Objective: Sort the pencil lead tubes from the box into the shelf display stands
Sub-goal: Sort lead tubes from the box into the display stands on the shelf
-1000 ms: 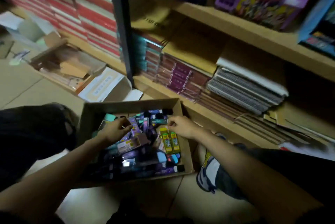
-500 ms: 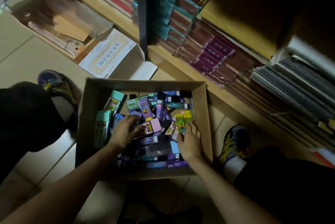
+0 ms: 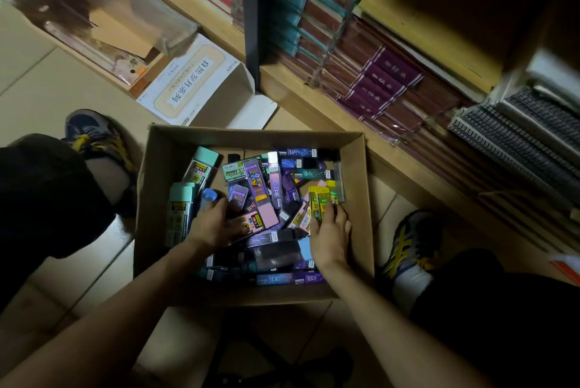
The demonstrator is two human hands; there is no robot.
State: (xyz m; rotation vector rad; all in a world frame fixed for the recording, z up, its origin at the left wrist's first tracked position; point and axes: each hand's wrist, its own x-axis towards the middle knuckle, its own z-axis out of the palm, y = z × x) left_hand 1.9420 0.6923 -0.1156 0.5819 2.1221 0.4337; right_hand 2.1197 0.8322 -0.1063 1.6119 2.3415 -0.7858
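i'm looking down into the open brown cardboard box [image 3: 254,139] on the tiled floor [image 3: 62,83], set between the person's feet and just beside the low wooden shelf [image 3: 292,89]. the mixed plastic pencil lead tubes [image 3: 276,187] lie loose in it, piled in all directions, and none has gone to a display stand yet; no stand is in view. the right hand [image 3: 331,234] is on the cluster of bright yellow tubes [image 3: 320,199] at the box's right side, its fingers [image 3: 337,213] pressed together over their lower ends with the thumb against the opposite edge, pinching them as a bundle. the left hand [image 3: 213,226] is dug into the middle of the pile next to a flat pink-ended tube [image 3: 266,215]; its fingers curl down among the tubes and i cannot tell whether they hold one. to do this step well i'd gather by kind: square the yellow ones up parallel, caps one way, before lifting, so none slips from the bundle. i'd use the left hand to hold the neighbours down and clear purple ones off the top. the tall mint-green tubes [image 3: 179,208] on the left look like an easy next group.
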